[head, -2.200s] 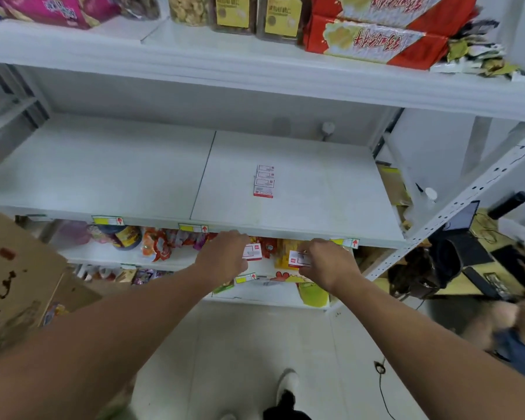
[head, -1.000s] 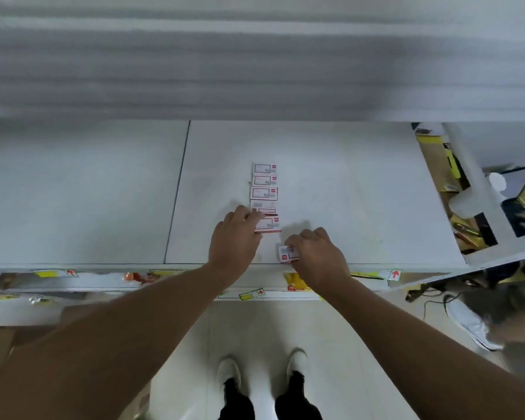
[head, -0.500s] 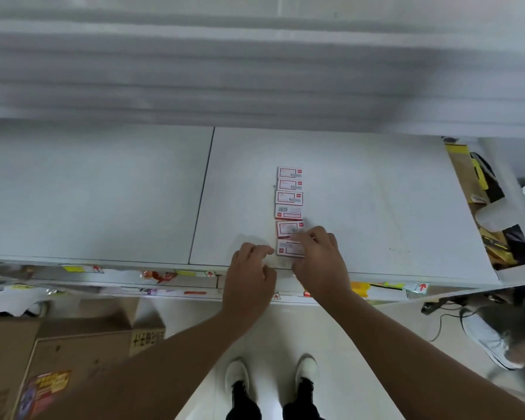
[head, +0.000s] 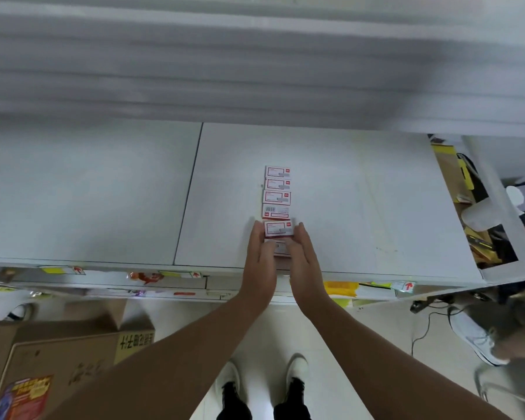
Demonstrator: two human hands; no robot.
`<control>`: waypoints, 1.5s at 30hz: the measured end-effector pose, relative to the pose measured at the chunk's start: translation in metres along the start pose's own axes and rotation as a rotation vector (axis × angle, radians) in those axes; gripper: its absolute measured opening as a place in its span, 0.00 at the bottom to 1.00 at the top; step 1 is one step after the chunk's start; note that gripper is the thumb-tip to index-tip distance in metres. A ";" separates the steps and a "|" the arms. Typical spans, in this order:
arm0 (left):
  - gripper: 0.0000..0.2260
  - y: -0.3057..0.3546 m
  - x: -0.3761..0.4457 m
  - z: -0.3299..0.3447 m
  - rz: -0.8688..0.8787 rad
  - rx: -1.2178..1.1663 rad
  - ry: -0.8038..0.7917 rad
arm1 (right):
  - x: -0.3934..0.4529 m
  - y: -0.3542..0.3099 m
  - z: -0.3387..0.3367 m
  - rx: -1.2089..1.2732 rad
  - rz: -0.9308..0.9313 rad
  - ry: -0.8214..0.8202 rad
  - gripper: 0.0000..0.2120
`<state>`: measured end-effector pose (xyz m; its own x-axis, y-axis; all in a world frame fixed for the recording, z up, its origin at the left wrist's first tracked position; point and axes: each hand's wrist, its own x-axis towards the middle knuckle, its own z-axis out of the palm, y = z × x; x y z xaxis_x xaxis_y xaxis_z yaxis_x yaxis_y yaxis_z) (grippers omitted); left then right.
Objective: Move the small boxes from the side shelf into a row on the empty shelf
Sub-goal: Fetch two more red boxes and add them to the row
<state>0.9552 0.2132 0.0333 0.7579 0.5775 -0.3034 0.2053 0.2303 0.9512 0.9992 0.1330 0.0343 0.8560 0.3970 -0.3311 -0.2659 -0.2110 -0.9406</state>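
Note:
Several small white-and-red boxes (head: 277, 195) lie in a front-to-back row on the white shelf (head: 361, 207). My left hand (head: 259, 259) and my right hand (head: 303, 259) flank the two nearest boxes (head: 279, 228) with straight fingers, pressing against their left and right sides. The nearest box is partly hidden between my hands, close to the shelf's front edge.
A blurred upper shelf edge (head: 255, 71) overhangs the back. Cardboard boxes (head: 58, 368) stand on the floor at lower left. A side unit with yellow packs (head: 479, 207) is at the right. Another person's shoe (head: 473, 338) is at the lower right.
Both boxes brought from below now lie at the near end of the row. My hands have flattened and closed in on either side of them.

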 end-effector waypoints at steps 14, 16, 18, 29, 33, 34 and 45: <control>0.31 0.022 0.028 0.011 -0.094 -0.144 0.082 | 0.037 -0.007 0.015 0.088 -0.008 0.059 0.23; 0.24 0.024 0.034 0.012 -0.089 -0.129 0.069 | 0.045 -0.010 0.016 0.087 -0.005 0.057 0.22; 0.20 0.023 0.043 0.013 -0.090 -0.124 0.075 | 0.054 -0.015 0.015 0.066 -0.004 0.055 0.21; 0.32 0.028 0.070 0.006 -0.198 -0.139 0.087 | 0.071 -0.030 0.011 0.039 0.010 0.045 0.14; 0.25 0.052 0.050 -0.008 -0.190 0.102 0.136 | 0.055 -0.033 -0.004 -0.028 0.028 0.073 0.12; 0.26 0.052 0.047 -0.014 -0.190 0.185 0.133 | 0.049 -0.034 -0.010 -0.072 0.032 0.064 0.15; 0.30 0.072 -0.007 -0.062 -0.011 1.012 -0.178 | 0.012 -0.066 -0.075 -0.743 -0.063 -0.210 0.32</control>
<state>0.9263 0.2739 0.1003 0.8170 0.4354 -0.3780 0.5758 -0.5813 0.5749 1.0599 0.0846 0.0983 0.7382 0.5735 -0.3552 0.2112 -0.6965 -0.6858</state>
